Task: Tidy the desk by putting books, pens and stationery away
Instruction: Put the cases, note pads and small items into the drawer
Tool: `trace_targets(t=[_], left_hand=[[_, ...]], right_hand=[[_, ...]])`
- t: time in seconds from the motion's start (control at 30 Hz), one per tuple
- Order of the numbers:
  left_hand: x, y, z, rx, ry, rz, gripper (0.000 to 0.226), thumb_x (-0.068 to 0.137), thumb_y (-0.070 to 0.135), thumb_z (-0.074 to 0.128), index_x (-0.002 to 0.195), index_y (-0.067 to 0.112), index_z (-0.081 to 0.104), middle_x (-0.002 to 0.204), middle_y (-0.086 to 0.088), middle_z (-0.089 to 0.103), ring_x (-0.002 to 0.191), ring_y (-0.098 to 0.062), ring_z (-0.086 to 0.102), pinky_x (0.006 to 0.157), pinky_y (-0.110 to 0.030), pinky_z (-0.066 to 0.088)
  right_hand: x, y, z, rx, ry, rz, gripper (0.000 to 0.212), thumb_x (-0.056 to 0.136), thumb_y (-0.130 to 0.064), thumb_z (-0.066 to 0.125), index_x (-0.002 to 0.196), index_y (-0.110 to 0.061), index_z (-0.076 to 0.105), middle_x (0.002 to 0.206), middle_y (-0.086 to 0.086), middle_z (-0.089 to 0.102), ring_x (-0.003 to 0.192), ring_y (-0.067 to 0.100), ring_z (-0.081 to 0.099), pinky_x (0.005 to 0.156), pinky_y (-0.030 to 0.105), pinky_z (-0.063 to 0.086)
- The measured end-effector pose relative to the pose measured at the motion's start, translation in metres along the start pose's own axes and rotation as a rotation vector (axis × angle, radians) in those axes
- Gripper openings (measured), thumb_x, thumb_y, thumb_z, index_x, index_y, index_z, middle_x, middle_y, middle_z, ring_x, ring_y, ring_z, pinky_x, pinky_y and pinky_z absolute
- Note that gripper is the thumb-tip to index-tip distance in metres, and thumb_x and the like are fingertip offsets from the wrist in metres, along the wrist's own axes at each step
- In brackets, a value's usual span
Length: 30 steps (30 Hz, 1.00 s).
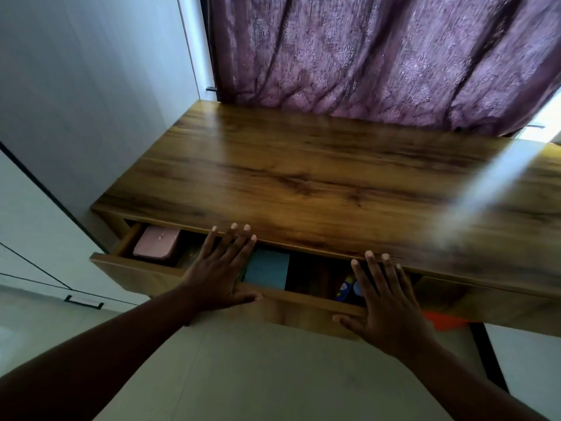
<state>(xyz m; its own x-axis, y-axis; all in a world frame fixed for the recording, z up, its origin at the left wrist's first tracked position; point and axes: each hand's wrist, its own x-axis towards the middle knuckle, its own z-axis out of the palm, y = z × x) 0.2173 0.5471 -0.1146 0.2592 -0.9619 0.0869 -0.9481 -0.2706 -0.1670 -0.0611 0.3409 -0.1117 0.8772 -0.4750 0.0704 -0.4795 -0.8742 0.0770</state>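
Note:
A wooden desk (318,165) fills the middle of the view, and its drawer (136,273) stands partly pulled out under the front edge. Inside the drawer I see a pink case (155,244) at the left, a blue book (267,268) in the middle and a small blue and yellow item (346,288) at the right. My left hand (220,268) lies flat with straight fingers over the drawer's front edge, thumb on the front panel. My right hand (385,302) does the same further right, its fingertips reaching the desk's edge.
A purple patterned curtain (379,56) hangs behind the desk. White cupboard doors (76,86) stand at the left, one with a black handle (84,301) low down. An orange object (446,320) shows under the desk at the right. A streak of sunlight crosses the desktop's right side.

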Motion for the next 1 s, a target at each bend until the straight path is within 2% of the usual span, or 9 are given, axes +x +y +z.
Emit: trace_targets(t=[0.1, 0.3, 0.43, 0.57, 0.77, 0.83, 0.93, 1.0], left_hand=[[0.015, -0.005, 0.005, -0.006, 0.027, -0.024, 0.106, 0.076, 0.085, 0.023, 0.146, 0.006, 0.032, 0.155, -0.015, 0.026, 0.144, -0.032, 0.021, 0.113, -0.058, 0.018], [0.036, -0.012, 0.016, -0.006, 0.077, -0.029, 0.097, 0.081, 0.081, 0.024, 0.145, 0.009, 0.037, 0.151, -0.01, 0.038, 0.14, -0.026, 0.034, 0.114, -0.052, 0.017], [0.042, -0.009, 0.021, -0.021, 0.168, -0.051, 0.087, 0.086, 0.076, 0.023, 0.141, 0.013, 0.045, 0.147, -0.009, 0.044, 0.136, -0.026, 0.041, 0.107, -0.048, 0.027], [0.047, -0.005, 0.028, -0.018, 0.246, -0.071, 0.081, 0.086, 0.072, 0.032, 0.138, 0.012, 0.048, 0.143, -0.01, 0.049, 0.132, -0.028, 0.046, 0.098, -0.046, 0.037], [0.051, 0.002, 0.034, -0.038, 0.321, -0.119, 0.074, 0.091, 0.067, 0.03, 0.131, 0.009, 0.054, 0.136, -0.012, 0.055, 0.124, -0.033, 0.052, 0.094, -0.046, 0.038], [0.052, 0.005, 0.031, -0.058, 0.31, -0.136, 0.071, 0.093, 0.064, 0.028, 0.128, 0.009, 0.056, 0.133, -0.013, 0.056, 0.123, -0.034, 0.052, 0.094, -0.046, 0.038], [0.052, 0.008, 0.019, -0.142, 0.318, -0.13, 0.059, 0.088, 0.058, 0.041, 0.12, 0.012, 0.059, 0.126, -0.011, 0.061, 0.117, -0.033, 0.056, 0.094, -0.043, 0.038], [0.048, 0.016, 0.017, -0.18, 0.396, -0.02, 0.048, 0.088, 0.051, 0.048, 0.117, 0.014, 0.057, 0.119, -0.011, 0.063, 0.11, -0.031, 0.058, 0.091, -0.041, 0.036]], right_hand=[[0.016, 0.006, 0.001, -0.04, 0.007, 0.003, 0.102, 0.075, -0.084, 0.034, 0.148, -0.013, 0.029, 0.156, 0.016, 0.02, 0.144, 0.038, 0.015, 0.114, 0.055, 0.019], [0.038, 0.017, 0.004, -0.081, 0.018, 0.009, 0.098, 0.078, -0.081, 0.028, 0.148, -0.013, 0.029, 0.155, 0.018, 0.024, 0.142, 0.04, 0.02, 0.114, 0.056, 0.019], [0.044, 0.015, 0.011, -0.042, 0.035, 0.022, 0.09, 0.083, -0.076, 0.026, 0.146, -0.011, 0.033, 0.151, 0.02, 0.031, 0.14, 0.04, 0.026, 0.113, 0.055, 0.023], [0.047, 0.013, 0.016, -0.038, 0.079, 0.053, 0.084, 0.085, -0.072, 0.028, 0.142, -0.01, 0.039, 0.146, 0.021, 0.04, 0.135, 0.043, 0.033, 0.111, 0.054, 0.024], [0.051, 0.008, 0.023, -0.044, 0.18, 0.097, 0.074, 0.088, -0.065, 0.036, 0.135, -0.008, 0.044, 0.14, 0.022, 0.047, 0.13, 0.043, 0.04, 0.108, 0.054, 0.027], [0.053, 0.007, 0.026, -0.037, 0.178, 0.114, 0.072, 0.088, -0.063, 0.039, 0.136, -0.009, 0.043, 0.141, 0.021, 0.046, 0.131, 0.043, 0.04, 0.109, 0.054, 0.027], [0.051, 0.003, 0.027, -0.013, 0.165, 0.14, 0.071, 0.088, -0.057, 0.044, 0.142, -0.012, 0.036, 0.147, 0.019, 0.038, 0.136, 0.042, 0.032, 0.112, 0.054, 0.021], [0.04, -0.002, 0.028, 0.01, 0.174, 0.167, 0.074, 0.086, -0.05, 0.047, 0.147, -0.013, 0.028, 0.151, 0.018, 0.031, 0.139, 0.041, 0.025, 0.114, 0.053, 0.016]])
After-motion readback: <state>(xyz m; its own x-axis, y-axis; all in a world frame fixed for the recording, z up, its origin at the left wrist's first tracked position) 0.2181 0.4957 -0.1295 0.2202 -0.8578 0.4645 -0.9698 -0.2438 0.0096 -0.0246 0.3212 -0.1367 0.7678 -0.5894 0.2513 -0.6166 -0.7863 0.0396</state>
